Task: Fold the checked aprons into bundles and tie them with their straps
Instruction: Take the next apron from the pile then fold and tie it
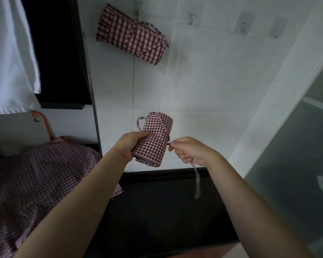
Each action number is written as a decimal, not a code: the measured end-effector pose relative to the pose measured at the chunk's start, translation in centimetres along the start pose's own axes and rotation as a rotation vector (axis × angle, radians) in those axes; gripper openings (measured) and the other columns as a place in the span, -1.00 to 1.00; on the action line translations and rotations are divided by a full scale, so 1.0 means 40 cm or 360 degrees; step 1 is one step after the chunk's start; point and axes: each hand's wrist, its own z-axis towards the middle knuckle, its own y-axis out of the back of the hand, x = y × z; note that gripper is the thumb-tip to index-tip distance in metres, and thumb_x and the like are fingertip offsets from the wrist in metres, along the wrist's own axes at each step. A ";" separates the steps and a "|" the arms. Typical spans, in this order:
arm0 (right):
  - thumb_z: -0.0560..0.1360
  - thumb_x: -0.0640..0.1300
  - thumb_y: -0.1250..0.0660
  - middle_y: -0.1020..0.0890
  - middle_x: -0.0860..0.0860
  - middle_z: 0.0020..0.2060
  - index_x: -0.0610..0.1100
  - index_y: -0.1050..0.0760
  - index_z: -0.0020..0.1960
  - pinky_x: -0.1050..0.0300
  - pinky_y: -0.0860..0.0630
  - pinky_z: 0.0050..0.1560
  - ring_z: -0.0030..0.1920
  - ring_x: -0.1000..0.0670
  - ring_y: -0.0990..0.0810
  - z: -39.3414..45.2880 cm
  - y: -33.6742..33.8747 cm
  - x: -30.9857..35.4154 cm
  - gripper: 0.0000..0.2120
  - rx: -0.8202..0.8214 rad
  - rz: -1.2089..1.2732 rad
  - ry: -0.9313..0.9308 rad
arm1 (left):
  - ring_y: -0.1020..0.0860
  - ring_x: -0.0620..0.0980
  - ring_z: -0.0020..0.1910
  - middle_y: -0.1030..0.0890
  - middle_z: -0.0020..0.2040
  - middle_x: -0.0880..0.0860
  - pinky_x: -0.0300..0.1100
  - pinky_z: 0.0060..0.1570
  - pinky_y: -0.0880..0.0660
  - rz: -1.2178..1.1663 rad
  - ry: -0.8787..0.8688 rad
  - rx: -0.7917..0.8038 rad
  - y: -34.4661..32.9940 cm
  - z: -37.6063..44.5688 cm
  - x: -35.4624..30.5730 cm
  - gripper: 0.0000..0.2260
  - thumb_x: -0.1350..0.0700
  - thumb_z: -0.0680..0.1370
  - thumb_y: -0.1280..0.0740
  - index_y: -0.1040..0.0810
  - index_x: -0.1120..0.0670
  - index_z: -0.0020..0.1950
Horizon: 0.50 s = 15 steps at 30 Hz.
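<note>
apron bundle point(154, 140) gripped in left hand point(130, 146); right hand point(189, 151) pinches its strap point(197, 178).

A white tiled surface point(203, 81) carries a folded checked bundle point(131, 35) with its strap wrapped round it. At the left, a loose checked apron point(36, 174) lies spread on a lower surface.

Rolled apron point(154, 140) red-white gingham; hung bundle point(132, 35) larger maroon check; towel point(9, 53) white; wall tiles point(203, 71) white.
</note>
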 end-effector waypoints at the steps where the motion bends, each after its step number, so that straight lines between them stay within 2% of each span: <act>1: 0.63 -0.10 -0.19 -0.29 0.05 -0.43 -0.17 -0.51 -0.10 0.24 -0.12 -0.49 -0.47 0.10 -0.18 0.001 0.005 0.005 -0.79 -0.0022 -0.0116 -0.0011 | -0.62 0.15 0.03 -0.63 0.18 0.20 -0.01 -0.01 -0.56 0.0108 -0.0046 -0.0130 0.004 0.004 0.005 -0.69 0.12 0.53 -0.43 -0.57 0.26 0.20; 3: 0.63 -0.08 -0.18 -0.32 0.05 -0.43 -0.16 -0.49 -0.11 0.25 -0.15 -0.49 -0.48 0.10 -0.20 0.005 0.001 0.022 -0.77 -0.0074 -0.0296 -0.0023 | -0.60 0.10 0.04 -0.63 0.16 0.12 -0.05 0.02 -0.55 0.0281 -0.0184 -0.0310 0.002 0.012 0.019 -0.66 0.11 0.50 -0.47 -0.58 0.21 0.23; 5: 0.63 -0.08 -0.18 -0.36 0.05 -0.43 -0.16 -0.50 -0.13 0.26 -0.17 -0.50 -0.49 0.10 -0.23 0.017 -0.016 0.033 -0.77 -0.0130 -0.0410 -0.0011 | -0.57 0.05 0.04 -0.61 0.13 0.06 -0.11 0.02 -0.52 0.0504 -0.0350 -0.0383 -0.011 0.012 0.035 -0.65 0.10 0.52 -0.45 -0.58 0.18 0.27; 8: 0.61 -0.10 -0.19 -0.38 0.01 -0.39 -0.17 -0.46 -0.14 0.23 -0.16 -0.49 -0.48 0.08 -0.24 0.048 -0.050 0.020 -0.79 -0.0195 -0.0436 0.0005 | -0.60 0.01 0.01 -0.64 -0.04 -0.04 -0.19 -0.08 -0.53 0.0837 -0.0539 -0.0387 -0.031 0.027 0.078 -0.86 0.07 0.52 -0.42 -0.66 0.07 0.05; 11: 0.64 -0.10 -0.17 -0.37 -0.02 -0.38 -0.15 -0.38 -0.20 0.19 -0.20 -0.47 -0.45 0.05 -0.30 0.080 -0.087 -0.021 -0.75 -0.0188 -0.0488 0.0005 | -0.60 -0.02 -0.04 -0.67 -0.09 -0.02 -0.20 -0.09 -0.51 0.1202 -0.0674 -0.0409 -0.053 0.051 0.147 -0.88 0.06 0.52 -0.39 -0.68 0.06 -0.02; 13: 0.65 -0.09 -0.16 -0.46 -0.06 -0.31 -0.21 -0.47 -0.14 0.12 -0.33 -0.36 -0.36 0.01 -0.42 0.104 -0.107 -0.073 -0.73 -0.0224 -0.0518 -0.0029 | -0.58 -0.06 -0.07 -0.67 -0.04 -0.01 -0.26 -0.15 -0.45 0.1229 -0.0633 -0.0419 -0.063 0.069 0.211 -0.84 0.05 0.54 -0.39 -0.68 0.08 0.04; 15: 0.66 -0.07 -0.14 -0.57 -0.10 -0.16 -0.26 -0.53 0.04 0.01 -0.47 -0.20 -0.21 -0.06 -0.53 0.119 -0.123 -0.141 -0.71 -0.0246 -0.0469 -0.0097 | -0.55 -0.10 -0.09 -0.64 -0.05 -0.06 -0.36 -0.26 -0.39 0.1150 -0.0507 -0.0418 -0.063 0.083 0.277 -0.79 0.04 0.54 -0.40 -0.67 0.09 0.11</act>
